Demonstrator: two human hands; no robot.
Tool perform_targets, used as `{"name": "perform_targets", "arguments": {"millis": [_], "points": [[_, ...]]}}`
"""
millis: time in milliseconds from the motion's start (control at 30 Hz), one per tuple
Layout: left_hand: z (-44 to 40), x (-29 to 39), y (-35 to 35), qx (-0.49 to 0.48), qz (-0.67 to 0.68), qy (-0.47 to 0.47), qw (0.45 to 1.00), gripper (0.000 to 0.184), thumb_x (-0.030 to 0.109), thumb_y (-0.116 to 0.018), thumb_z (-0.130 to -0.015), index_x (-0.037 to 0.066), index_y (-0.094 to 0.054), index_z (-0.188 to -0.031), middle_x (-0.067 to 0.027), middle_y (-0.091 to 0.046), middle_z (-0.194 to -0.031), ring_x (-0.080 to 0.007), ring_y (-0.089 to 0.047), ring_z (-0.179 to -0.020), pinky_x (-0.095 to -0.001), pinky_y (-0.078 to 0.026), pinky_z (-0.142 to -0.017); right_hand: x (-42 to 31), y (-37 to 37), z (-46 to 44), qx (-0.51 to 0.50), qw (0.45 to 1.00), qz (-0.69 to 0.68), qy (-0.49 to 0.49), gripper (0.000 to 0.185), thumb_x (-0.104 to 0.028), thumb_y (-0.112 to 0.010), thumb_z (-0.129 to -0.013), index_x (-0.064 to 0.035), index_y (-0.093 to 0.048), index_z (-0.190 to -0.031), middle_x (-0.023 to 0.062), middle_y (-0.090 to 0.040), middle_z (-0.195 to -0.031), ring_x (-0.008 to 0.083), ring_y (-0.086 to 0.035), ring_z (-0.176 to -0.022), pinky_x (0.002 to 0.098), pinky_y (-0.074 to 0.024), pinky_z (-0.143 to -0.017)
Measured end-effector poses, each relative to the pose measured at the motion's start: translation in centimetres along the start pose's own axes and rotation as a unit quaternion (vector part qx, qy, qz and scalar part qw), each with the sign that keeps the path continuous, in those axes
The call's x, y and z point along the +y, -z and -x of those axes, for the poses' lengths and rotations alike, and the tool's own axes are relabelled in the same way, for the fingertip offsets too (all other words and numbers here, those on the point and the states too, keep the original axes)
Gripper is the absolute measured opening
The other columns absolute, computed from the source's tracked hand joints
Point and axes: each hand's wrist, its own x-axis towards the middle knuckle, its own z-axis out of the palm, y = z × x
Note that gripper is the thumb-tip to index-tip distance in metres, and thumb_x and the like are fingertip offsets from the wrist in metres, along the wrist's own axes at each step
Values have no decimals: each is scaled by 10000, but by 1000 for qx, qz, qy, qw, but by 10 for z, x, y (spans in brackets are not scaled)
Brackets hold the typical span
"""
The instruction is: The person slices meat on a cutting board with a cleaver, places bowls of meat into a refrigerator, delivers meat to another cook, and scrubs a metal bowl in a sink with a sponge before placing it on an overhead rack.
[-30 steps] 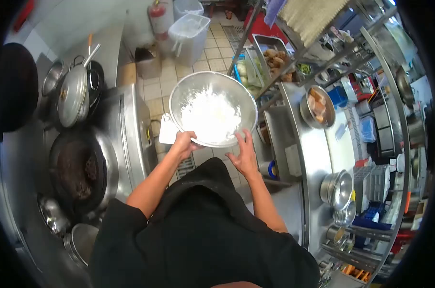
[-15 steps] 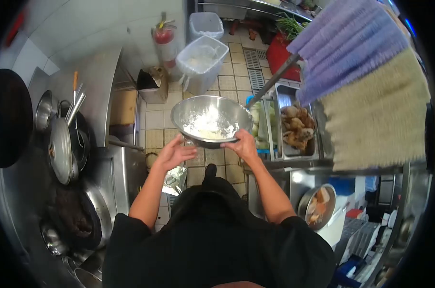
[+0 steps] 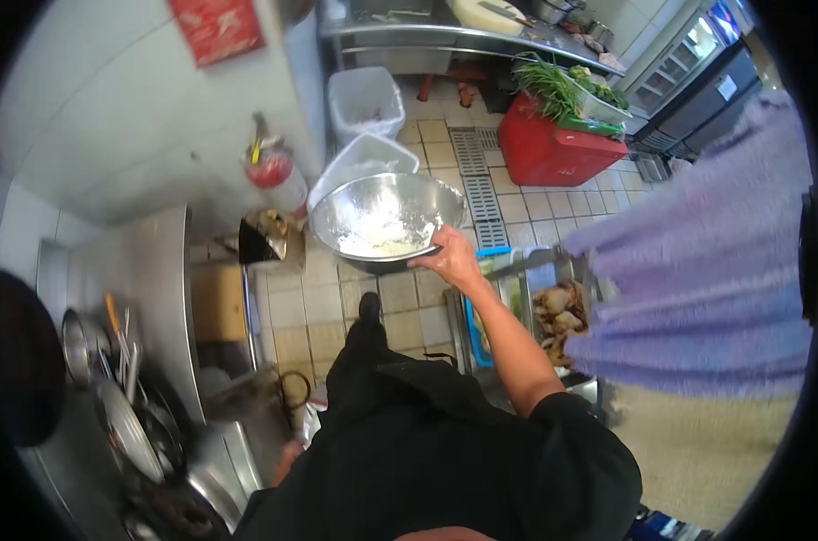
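Note:
A steel bowl (image 3: pixel 337 209) with white powder (image 3: pixel 382 236) inside is held out in front of me. My right hand (image 3: pixel 450 260) grips its near right rim, with the thumb on the inner side. The bowl overlaps the near part of a clear plastic bin (image 3: pixel 366 155). Low at my left side, my left hand (image 3: pixel 288 458) shows only in part, beside the stove edge and away from the bowl. Its fingers are hidden or blurred.
Ahead stand a red box (image 3: pixel 558 149) with green vegetables, another bin (image 3: pixel 367 101) and a steel counter (image 3: pixel 400 32). A fire extinguisher (image 3: pixel 278 173) is at the wall. Pans and a lid (image 3: pixel 128 428) lie left; purple towels (image 3: pixel 698 261) and a meat tray (image 3: pixel 558 316) are right.
My left hand has let go of the bowl and dropped to my side. My right hand still holds the bowl. The view has moved forward, bringing the red box and far counter into sight.

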Motion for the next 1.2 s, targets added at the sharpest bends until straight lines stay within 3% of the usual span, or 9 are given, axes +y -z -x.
{"name": "perform_targets", "arguments": {"millis": [167, 433, 467, 567, 700, 833, 967, 1067, 1200], "points": [[-58, 149, -13, -95, -104, -93, 986, 242, 255, -574, -978, 102, -581, -1165, -74, -638, -955, -190, -638, -820, -325, -499, -645, 37, 1, -100, 19, 997, 13, -79, 543, -454, -916, -589, -13, -727, -844, 184, -645, -860, 391, -641, -836, 458, -512, -737], [-68, 418, -58, -48, 95, -231, 967, 338, 210, -575, -983, 86, -541, -1297, -39, -642, -853, -166, -632, -758, -290, -490, -623, 101, -10, -291, 20, 991, -31, -127, 582, -492, -893, -610, 20, -716, -822, 205, -645, -861, 388, -639, -856, 456, -496, -754], [-82, 418, -57, -82, 107, -204, 970, 354, 218, -584, -983, 91, -562, -1312, -52, -669, -916, -192, -652, -904, -318, -526, -737, 114, -18, -314, 36, 992, -44, -113, 582, -490, -893, -610, 25, -712, -810, 206, -642, -852, 387, -637, -852, 453, -493, -750], [-80, 408, -86, 2, -63, -178, 982, 364, 241, -587, -980, 84, -567, -1309, -60, -666, -953, -199, -646, -933, -336, -526, -769, 152, -38, -381, 32, 982, -135, -126, 592, -492, -897, -606, 37, -693, -776, 199, -628, -815, 383, -623, -821, 446, -487, -742], [-27, 428, -156, -8, -46, -57, 997, 400, 277, -580, -979, 82, -549, -1327, -69, -648, -1001, -211, -637, -960, -349, -519, -790, 233, -97, -460, 29, 935, -274, -224, 563, -466, -904, -644, 40, -682, -750, 190, -656, -802, 311, -644, -769, 393, -489, -724], [51, 485, -225, 6, -33, 11, 999, 437, 313, -573, -978, 80, -530, -1345, -78, -629, -1048, -224, -629, -987, -362, -513, -810, 276, -116, -521, -8, 722, -616, -316, 460, -395, -899, -718, -14, -738, -920, 71, -729, -907, 157, -643, -781, 304, -505, -719], [99, 552, -276, 30, -17, 41, 999, 475, 349, -565, -977, 77, -512, -1364, -87, -611, -1095, -236, -621, -1015, -375, -506, -831, 397, -218, -567, -76, 631, -618, -462, 505, -362, -856, -789, -54, -676, -1148, 36, -725, -989, 119, -629, -951, 308, -508, -709], [114, 593, -297, 42, -15, 47, 998, 505, 376, -560, -977, 76, -498, -1378, -94, -597, -1131, -245, -615, -1035, -384, -501, -846, 422, -241, -601, 21, 578, -550, -602, 472, -398, -868, -772, -62, -680, -1046, 38, -686, -916, 120, -626, -873, 303, -514, -676], [116, 626, -313, 43, -5, 46, 998, 545, 412, -552, -976, 73, -479, -1396, -103, -579, -1178, -258, -606, -1062, -397, -495, -867, 403, -263, -589, -120, 651, -530, -530, 447, -429, -866, -769, -86, -678, -987, 21, -627, -842, 137, -601, -740, 298, -531, -663]]}}
